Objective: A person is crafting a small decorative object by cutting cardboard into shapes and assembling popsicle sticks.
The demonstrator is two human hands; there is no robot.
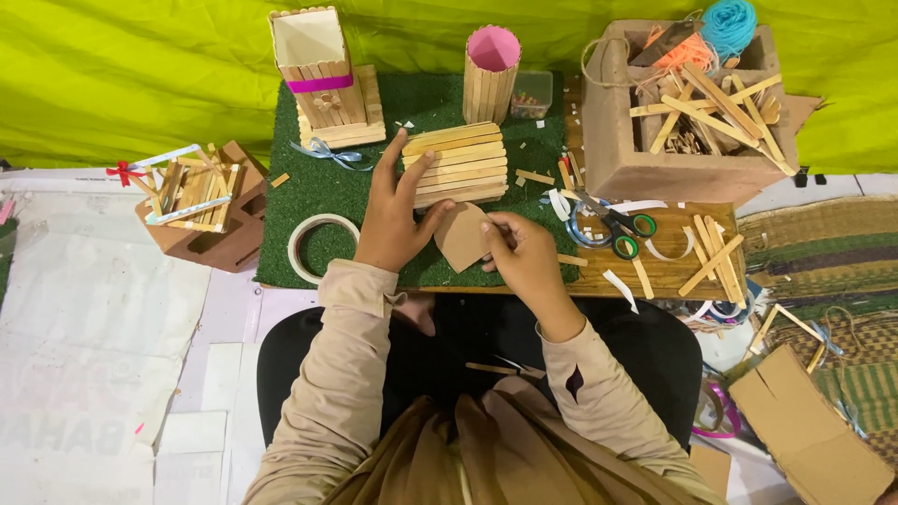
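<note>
On green mat (pixel 309 201), stick panel: left hand (pixel 391 220) lies flat, steadying it.
Beside panel (pixel 458 166): right hand (pixel 524 257) pinches cardboard cutout (pixel 460 236) for fitting.

You have two finished stick holders (pixel 321 70) on the green mat (pixel 309 187), one curved stick panel (pixel 456 164), one tape roll (pixel 318 247), one pair of scissors (pixel 613 229), two cardboard boxes (pixel 655 154).

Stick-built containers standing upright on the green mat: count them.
2. A square stick box with a pink band stands at the mat's back left; a round stick cup with a pink inside stands at back centre. The curved stick panel under the left hand lies flat, uncounted.
</note>
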